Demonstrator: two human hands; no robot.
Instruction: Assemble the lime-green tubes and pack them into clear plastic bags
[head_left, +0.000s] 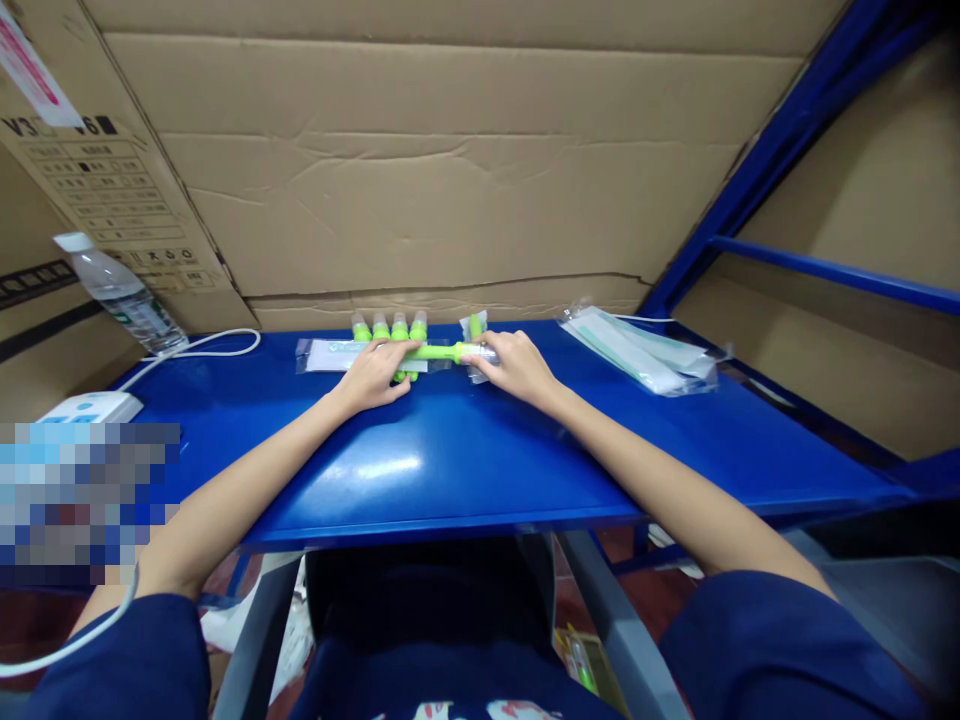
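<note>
A bright green, slim-handled item [439, 352] with a clear cylindrical cap lies level between my hands, near the back of the blue table. The fingers of my left hand [375, 375] close on its green handle end. My right hand [521, 366] grips the clear-capped end. Several similar green items with clear caps [380, 328] stand in a row behind my left hand, partly covered by a flat clear-wrapped white packet [330, 355]. Just behind the held item, another green piece in clear wrapping [475, 324] is partly hidden by my right hand.
Clear-wrapped white and pale green packets [637, 350] lie at the right on the blue table [465, 460]. A water bottle [127, 295], a white cable [225, 335] and a power strip [97, 408] are at the left. Cardboard [420, 190] walls the back; a blue frame [840, 275] stands right.
</note>
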